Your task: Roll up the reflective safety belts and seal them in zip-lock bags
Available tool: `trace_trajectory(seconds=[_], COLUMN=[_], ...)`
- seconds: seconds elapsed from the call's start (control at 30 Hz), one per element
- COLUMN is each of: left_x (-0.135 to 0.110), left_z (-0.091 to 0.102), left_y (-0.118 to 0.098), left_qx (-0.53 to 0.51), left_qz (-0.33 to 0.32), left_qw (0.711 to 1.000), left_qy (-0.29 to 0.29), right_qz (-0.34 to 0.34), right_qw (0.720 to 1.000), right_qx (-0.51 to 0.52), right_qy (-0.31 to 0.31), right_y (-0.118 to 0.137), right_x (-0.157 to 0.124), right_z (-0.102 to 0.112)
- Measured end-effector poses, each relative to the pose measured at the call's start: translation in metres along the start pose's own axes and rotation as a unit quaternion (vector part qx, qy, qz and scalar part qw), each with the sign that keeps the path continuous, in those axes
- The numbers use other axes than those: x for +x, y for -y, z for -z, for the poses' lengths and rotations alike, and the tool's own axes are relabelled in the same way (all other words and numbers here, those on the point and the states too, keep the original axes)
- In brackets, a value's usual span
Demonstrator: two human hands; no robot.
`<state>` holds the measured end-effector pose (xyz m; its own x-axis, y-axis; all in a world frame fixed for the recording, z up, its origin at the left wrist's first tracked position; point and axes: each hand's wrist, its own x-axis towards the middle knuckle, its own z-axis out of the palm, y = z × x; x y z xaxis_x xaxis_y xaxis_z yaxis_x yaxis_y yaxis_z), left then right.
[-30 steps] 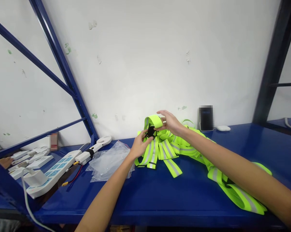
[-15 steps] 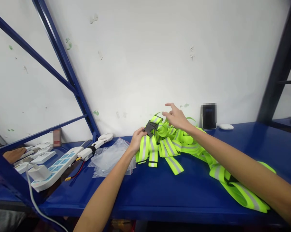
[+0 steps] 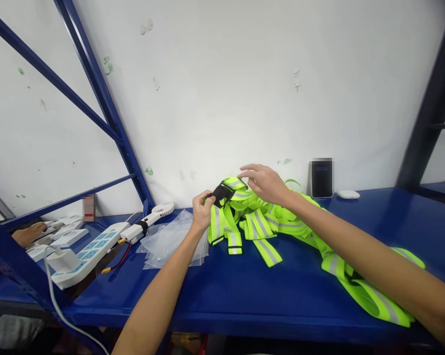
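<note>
My left hand [image 3: 203, 209] grips a black plastic buckle [image 3: 221, 194] between thumb and fingers. From the buckle hang neon yellow-green straps [image 3: 218, 227] with a silver reflective stripe. Just to the right, my right hand [image 3: 266, 183] is raised over the heap of reflective straps [image 3: 259, 222], its fingers stretched out and apart. Its fingertips are close to the strap beside the buckle; whether they touch it I cannot tell. More strap [image 3: 373, 296] runs rightward under my right forearm to the table's front edge.
Clear plastic bags [image 3: 174, 241] lie left of the straps. Beyond them are a white handheld fan [image 3: 154, 217] and a power strip [image 3: 92, 254]. A dark-screened device [image 3: 322, 180] and a white case [image 3: 348, 195] stand behind. Another person's hand [image 3: 30, 234] is at far left, past the blue rack post [image 3: 111, 113].
My left hand has moved slightly left and up, tilting the buckle. My right hand has shifted left and a little down, closer to the strap by the buckle.
</note>
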<state>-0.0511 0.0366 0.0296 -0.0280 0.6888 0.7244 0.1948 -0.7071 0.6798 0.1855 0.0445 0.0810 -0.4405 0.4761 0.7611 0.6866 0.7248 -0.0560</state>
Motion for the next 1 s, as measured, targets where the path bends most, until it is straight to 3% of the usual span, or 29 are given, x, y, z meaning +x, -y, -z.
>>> trace_trajectory(seconds=[0.1,0.2,0.3,0.4,0.47,0.57,0.7,0.83,0.9,1.0], left_x=[0.004,0.009,0.014,0.025,0.035,0.052,0.068,0.072,0.070,0.065], left_z=[0.005,0.011,0.020,0.029,0.031,0.028,0.018,0.012,0.010,0.004], left_y=[-0.002,-0.006,-0.013,-0.024,-0.035,-0.056,-0.082,-0.092,-0.091,-0.088], left_qx=[-0.024,0.001,0.099,0.191,0.229,0.295,0.370,0.394,0.385,0.345], left_qz=[-0.005,-0.037,-0.121,-0.203,-0.219,-0.233,-0.295,-0.365,-0.385,-0.379], left_qw=[0.999,0.992,0.980,0.960,0.946,0.918,0.874,0.841,0.834,0.847], left_qy=[-0.041,-0.120,-0.121,-0.012,0.063,0.127,0.108,0.073,0.090,0.142], right_qz=[-0.121,-0.189,-0.211,-0.180,-0.128,-0.041,0.026,0.022,0.023,0.049], right_qw=[0.988,0.963,0.963,0.983,0.990,0.990,0.988,0.981,0.986,0.993], right_qx=[-0.035,-0.071,-0.060,-0.004,0.055,0.113,0.150,0.188,0.157,0.086], right_qy=[0.091,0.177,0.155,0.044,-0.030,-0.071,-0.036,-0.039,-0.051,-0.068], right_y=[-0.005,-0.015,-0.021,-0.021,-0.017,-0.007,0.006,0.008,0.006,0.001], right_x=[-0.001,-0.003,-0.003,0.000,0.002,0.003,0.003,0.004,0.006,0.009], right_z=[0.005,0.008,0.009,0.014,0.020,0.033,0.047,0.051,0.050,0.047])
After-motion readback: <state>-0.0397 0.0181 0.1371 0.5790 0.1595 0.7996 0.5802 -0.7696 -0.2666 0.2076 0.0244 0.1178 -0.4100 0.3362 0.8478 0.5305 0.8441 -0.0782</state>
